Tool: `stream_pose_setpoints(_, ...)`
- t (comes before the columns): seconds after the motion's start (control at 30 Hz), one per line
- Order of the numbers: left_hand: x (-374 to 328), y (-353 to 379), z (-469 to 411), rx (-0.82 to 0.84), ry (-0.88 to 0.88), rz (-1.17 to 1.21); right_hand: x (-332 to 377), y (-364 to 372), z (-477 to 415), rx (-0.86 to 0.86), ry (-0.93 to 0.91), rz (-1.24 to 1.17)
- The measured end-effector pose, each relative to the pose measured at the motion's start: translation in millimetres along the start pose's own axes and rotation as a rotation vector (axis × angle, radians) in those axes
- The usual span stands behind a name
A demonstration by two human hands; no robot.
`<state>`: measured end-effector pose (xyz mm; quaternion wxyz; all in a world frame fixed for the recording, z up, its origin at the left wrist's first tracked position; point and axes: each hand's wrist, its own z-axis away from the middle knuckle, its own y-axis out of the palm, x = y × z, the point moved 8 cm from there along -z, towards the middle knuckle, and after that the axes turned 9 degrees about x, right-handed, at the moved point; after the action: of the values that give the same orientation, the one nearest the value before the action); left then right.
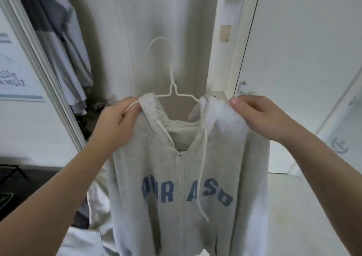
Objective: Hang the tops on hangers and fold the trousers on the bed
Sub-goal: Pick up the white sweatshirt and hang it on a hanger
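Observation:
A light grey zip-up hoodie (176,177) with blue letters on its chest hangs on a thin white wire hanger (172,79), held up in front of me. My left hand (115,122) grips the hoodie's left shoulder together with the end of the hanger. My right hand (258,114) holds the right shoulder, fingers curled into the fabric. The hanger's hook points up, free of any rail. The zip is closed to the chest and two white drawstrings dangle down the front. The hanger's arms are hidden inside the shoulders.
Grey and white clothes (64,45) hang in the open wardrobe at the upper left, behind a sliding door frame (39,59). A white ribbed curtain (152,20) is straight ahead. A white door (293,59) stands at right. Pale bedding (293,216) lies below right.

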<state>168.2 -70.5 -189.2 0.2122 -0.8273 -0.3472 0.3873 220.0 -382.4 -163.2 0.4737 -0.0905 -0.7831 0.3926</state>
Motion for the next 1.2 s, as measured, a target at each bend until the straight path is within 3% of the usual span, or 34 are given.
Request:
stream_pose_setpoints(0.17, 45, -36, -69, -0.033, -0.035, 0.089, 10, 9, -45, 0.112, -0.072, -0.061)
stream_pose_setpoints(0.3, 80, -50, -132, -0.051, -0.093, 0.195, 24, 3, -90, 0.127, -0.016, -0.299)
stream_pose_setpoints(0.47, 119, -72, -219, -0.074, -0.112, 0.106, 33, -11, -138, -0.037, 0.047, -0.566)
stream_pose_setpoints(0.63, 138, -78, -296, -0.02, -0.015, 0.141, 74, -13, -188, 0.085, 0.133, -0.515)
stream_pose_setpoints(0.83, 150, -103, -377, 0.007, 0.02, 0.174, 121, -48, -244, -0.255, -0.045, -0.622)
stream_pose_setpoints(0.97, 137, -120, -404, 0.07, 0.028, 0.162, 147, -67, -283, -0.374, -0.077, -0.584)
stream_pose_setpoints(1.2, 89, -152, -407, 0.073, 0.22, 0.291, 199, -100, -370, -0.504, -0.132, -0.461)
